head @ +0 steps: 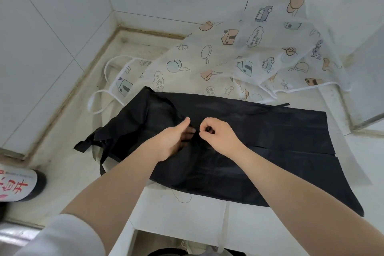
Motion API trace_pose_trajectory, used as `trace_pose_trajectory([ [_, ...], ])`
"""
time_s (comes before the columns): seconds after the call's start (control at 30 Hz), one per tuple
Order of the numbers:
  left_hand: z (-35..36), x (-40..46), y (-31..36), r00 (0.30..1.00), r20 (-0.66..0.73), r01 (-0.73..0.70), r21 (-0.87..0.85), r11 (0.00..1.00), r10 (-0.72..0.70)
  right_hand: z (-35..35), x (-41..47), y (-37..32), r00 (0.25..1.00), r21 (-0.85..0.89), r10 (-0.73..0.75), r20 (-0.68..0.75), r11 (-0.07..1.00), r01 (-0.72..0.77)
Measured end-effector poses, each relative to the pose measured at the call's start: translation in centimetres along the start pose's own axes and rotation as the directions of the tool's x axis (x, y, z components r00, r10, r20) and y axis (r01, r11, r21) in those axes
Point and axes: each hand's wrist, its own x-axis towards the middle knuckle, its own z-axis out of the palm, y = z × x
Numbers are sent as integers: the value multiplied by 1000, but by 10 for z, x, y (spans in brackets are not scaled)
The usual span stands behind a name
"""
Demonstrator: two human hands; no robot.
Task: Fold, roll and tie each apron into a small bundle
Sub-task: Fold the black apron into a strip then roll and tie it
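Note:
A black apron [259, 141] lies spread across the counter, its straps [91, 143] bunched at the left end. Both hands meet at its middle. My left hand [176, 137] has its thumb up and its fingers tucked into a fold of the black fabric. My right hand [216, 133] is curled and pinches a small piece of the black apron, perhaps a strap end. Behind it lies a white apron [207, 64] printed with houses, cars and pans, its white loops [108, 81] at the left. Another white apron [187, 212] lies under the black one and hangs over the front edge.
The pale counter [68, 162] sits in a corner of white tiled walls [41, 37]. A dark bottle [18, 185] with a white label and red characters stands at the left edge. A raised ledge [369, 118] borders the right side.

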Motion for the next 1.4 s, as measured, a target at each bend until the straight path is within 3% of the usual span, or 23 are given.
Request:
trace_pose_trajectory([
  [0.13,7,-3,6,1000,-6,9,-136,991,-10,-7,7,2,991,84,99,-91,992,-91],
  [0.23,12,-1,9,997,-23,66,-236,969,-74,-15,13,2,974,31,86,-208,996,-81],
  [0.3,18,-1,13,996,8,84,-302,950,-85,-19,14,-1,974,32,89,-209,996,-84],
  [0.43,28,2,16,997,-47,46,-129,991,-53,-23,19,-2,975,-102,146,-167,981,-164],
  [0.53,30,4,15,984,-174,-15,136,991,39,-23,23,-1,964,-124,216,-155,964,-236],
  [0.6,27,4,13,974,-203,-90,77,993,104,-23,23,1,959,-140,246,-139,954,-265],
  [0.67,20,-1,11,976,-151,-176,-124,977,157,-22,24,7,958,-171,274,-80,943,-284],
  [0.73,13,-8,10,963,-60,-271,-217,938,264,-20,24,10,954,-179,300,24,940,-291],
  [0.8,12,-13,14,930,-23,-366,-150,918,367,-21,21,7,958,-85,266,104,963,-258],
  [0.83,12,-13,16,906,-39,-422,16,907,422,-22,19,7,970,-34,210,125,978,-207],
  [0.87,13,-13,19,871,-68,-460,237,856,487,-23,17,6,977,-20,160,139,987,-158],
  [0.93,15,-9,22,764,-51,-501,581,641,643,-25,15,6,980,-56,89,176,995,-81],
  [1.0,16,-6,25,720,27,-523,677,517,693,-28,16,7,977,-90,70,203,995,-53],
  [1.1,19,5,18,803,108,-452,751,481,585,-29,18,5,984,-267,49,169,964,-3],
  [1.2,21,16,0,872,125,-338,852,400,473,-41,18,4,990,-556,119,73,829,-59],
  [1.33,19,23,-17,853,109,-210,967,145,511,-74,21,0,965,-637,170,-197,726,-258],
  [1.4,20,25,-19,839,116,-188,979,83,532,-95,28,4,931,-606,172,-323,718,-342],
])
